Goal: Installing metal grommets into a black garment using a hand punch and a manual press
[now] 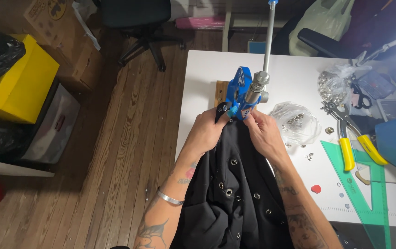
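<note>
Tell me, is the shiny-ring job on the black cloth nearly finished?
Partly. The black cloth already shows several metal rings set in it, so that much looks done. Right now the left hand and right hand pinch its top edge under the blue press. A clear bag of loose rings lies on the white table, so more may be left; how many I can't tell.

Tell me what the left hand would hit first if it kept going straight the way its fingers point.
The left hand, gripping the black fabric, points up and to the right across the table. The first thing in that line is probably the blue eyelet press, right beyond its fingertips, though depth is hard to judge from above.
</note>
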